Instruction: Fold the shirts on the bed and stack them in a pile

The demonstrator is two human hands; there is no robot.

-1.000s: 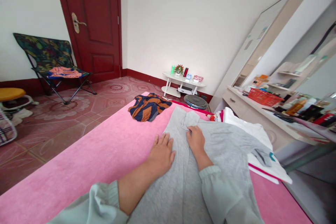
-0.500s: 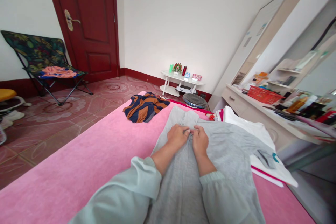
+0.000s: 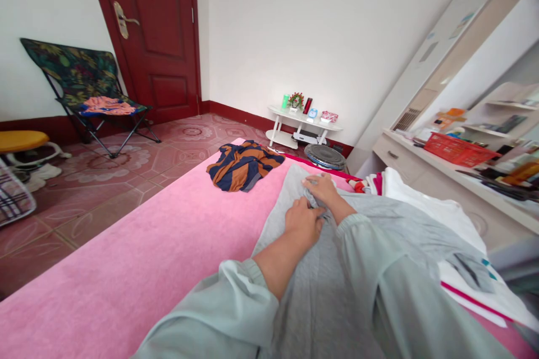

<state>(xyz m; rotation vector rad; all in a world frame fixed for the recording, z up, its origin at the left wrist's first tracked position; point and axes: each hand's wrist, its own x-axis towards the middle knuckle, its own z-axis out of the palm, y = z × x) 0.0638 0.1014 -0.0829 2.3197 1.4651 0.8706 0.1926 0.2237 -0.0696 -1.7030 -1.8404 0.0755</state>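
A grey garment (image 3: pixel 320 269) lies spread lengthwise on the pink bed cover (image 3: pixel 168 247). My left hand (image 3: pixel 302 223) rests on its middle with the fingers curled onto a fold of the cloth. My right hand (image 3: pixel 323 188) reaches further ahead and pinches the bunched grey cloth near the garment's far end. Both forearms wear pale green sleeves. A crumpled navy-and-orange striped garment (image 3: pixel 243 164) lies apart at the far end of the bed, left of my hands.
A white garment with red trim (image 3: pixel 442 219) lies under the grey one at right. A dresser (image 3: pixel 446 174) with a red basket (image 3: pixel 457 149) stands right. On the tiled floor: a folding chair (image 3: pixel 84 90), a small white table (image 3: pixel 303 126), a red door (image 3: pixel 155 33).
My left hand moved from the garment's left edge onto its middle and closed on the cloth. My right hand slid forward toward the garment's far end.
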